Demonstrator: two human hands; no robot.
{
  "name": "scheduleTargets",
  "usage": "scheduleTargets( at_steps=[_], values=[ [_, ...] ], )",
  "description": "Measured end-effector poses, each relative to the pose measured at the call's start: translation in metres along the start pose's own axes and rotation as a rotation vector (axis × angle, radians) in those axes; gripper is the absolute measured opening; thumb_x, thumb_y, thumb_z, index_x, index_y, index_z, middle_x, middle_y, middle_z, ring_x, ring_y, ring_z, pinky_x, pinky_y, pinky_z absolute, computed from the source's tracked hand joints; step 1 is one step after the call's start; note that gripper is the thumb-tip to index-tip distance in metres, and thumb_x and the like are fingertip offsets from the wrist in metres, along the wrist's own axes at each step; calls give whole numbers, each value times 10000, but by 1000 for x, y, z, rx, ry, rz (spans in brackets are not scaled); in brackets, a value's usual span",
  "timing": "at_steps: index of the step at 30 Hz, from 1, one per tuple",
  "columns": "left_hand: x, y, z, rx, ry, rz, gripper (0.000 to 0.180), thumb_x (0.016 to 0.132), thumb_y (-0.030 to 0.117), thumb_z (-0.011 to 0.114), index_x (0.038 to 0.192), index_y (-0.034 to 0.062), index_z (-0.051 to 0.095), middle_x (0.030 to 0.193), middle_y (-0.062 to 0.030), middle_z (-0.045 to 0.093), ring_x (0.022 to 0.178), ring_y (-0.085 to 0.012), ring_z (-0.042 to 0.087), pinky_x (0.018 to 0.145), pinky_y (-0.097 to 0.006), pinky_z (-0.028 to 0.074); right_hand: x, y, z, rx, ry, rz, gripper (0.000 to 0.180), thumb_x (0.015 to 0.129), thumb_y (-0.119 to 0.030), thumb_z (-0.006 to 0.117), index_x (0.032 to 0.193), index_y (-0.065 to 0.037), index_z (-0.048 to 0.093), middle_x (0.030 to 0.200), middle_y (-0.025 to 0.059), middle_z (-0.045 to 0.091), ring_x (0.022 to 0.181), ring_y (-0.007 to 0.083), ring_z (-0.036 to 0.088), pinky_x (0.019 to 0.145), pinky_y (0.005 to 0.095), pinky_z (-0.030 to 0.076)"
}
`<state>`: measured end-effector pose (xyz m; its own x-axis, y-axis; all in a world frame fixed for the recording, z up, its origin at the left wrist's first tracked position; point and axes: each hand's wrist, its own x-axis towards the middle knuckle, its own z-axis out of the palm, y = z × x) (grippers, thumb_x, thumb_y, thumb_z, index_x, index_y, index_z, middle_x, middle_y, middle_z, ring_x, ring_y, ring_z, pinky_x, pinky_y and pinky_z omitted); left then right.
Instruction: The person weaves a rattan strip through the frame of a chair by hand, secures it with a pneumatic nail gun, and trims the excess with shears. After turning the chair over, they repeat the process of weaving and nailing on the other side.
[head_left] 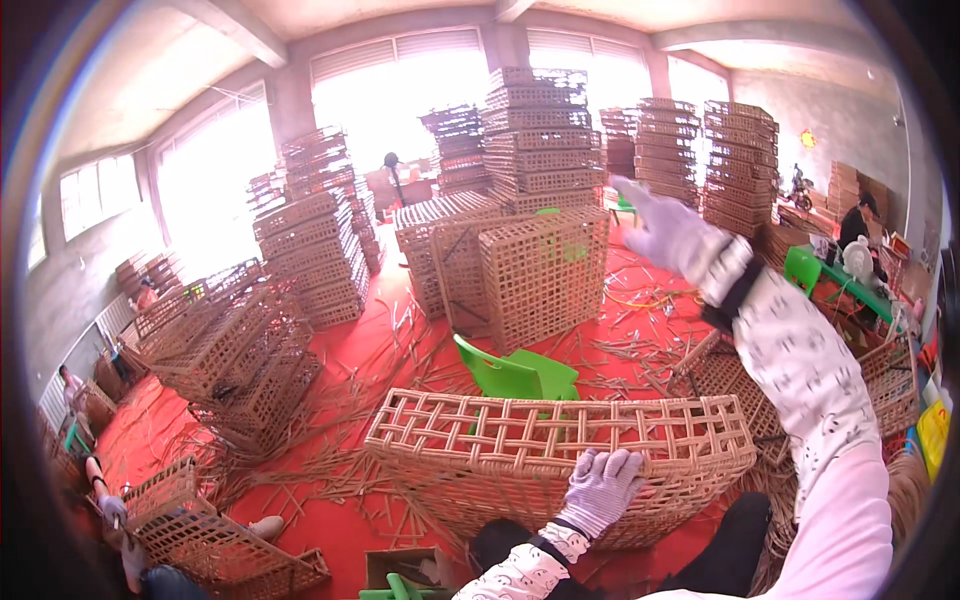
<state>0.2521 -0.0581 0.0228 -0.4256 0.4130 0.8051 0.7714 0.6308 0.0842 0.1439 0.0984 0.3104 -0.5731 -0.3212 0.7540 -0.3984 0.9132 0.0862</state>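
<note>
A brown woven basket with an open lattice lies across my lap, its long side toward me. My left hand, in a pale striped glove, is bent over the near top edge of the basket with its fingers gripping the weave. Raised far ahead and to the right is my right hand, gloved too, well apart from the basket. Its fingers are stretched out and spread, slightly blurred, with nothing visible in them. Patterned white sleeves with dark bands cover both forearms.
Behind the basket stands a green chair. Cut strips litter the red floor. Tall stacks of baskets rise at the back, and more baskets are piled left. A co-worker's gloved hand holds another basket at lower left.
</note>
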Motion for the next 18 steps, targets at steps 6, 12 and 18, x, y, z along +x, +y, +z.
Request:
scheduleTargets(
  at_steps=[6, 12, 18],
  values=[
    [-28, -12, -7, 52, -63, -82, 383, 752, 345, 604, 1088, 175, 539, 1010, -10, 504, 970, -201, 497, 937, -414, 339, 88, -34, 45, 145, 16, -202, 703, 710, -157, 573, 1324, 16, 277, 1104, 284, 534, 1017, 372, 546, 847, 421, 442],
    [-8, 0, 22, -123, 60, -75, 356, 678, 283, 624, 984, 135, 518, 936, -46, 470, 918, -217, 494, 930, -409, 320, 96, 48, 72, 143, -122, -56, 767, 661, -96, 533, 1380, -101, 265, 1211, 214, 516, 1041, 322, 550, 873, 354, 438],
    [-8, -1, 20, -148, -38, -133, 395, 614, 311, 651, 940, 131, 519, 890, -42, 471, 871, -210, 490, 902, -375, 298, 88, 86, 144, 120, -119, -138, 795, 699, -7, 563, 1400, -150, 217, 1301, 245, 417, 1194, 323, 438, 963, 313, 380]
  ],
)
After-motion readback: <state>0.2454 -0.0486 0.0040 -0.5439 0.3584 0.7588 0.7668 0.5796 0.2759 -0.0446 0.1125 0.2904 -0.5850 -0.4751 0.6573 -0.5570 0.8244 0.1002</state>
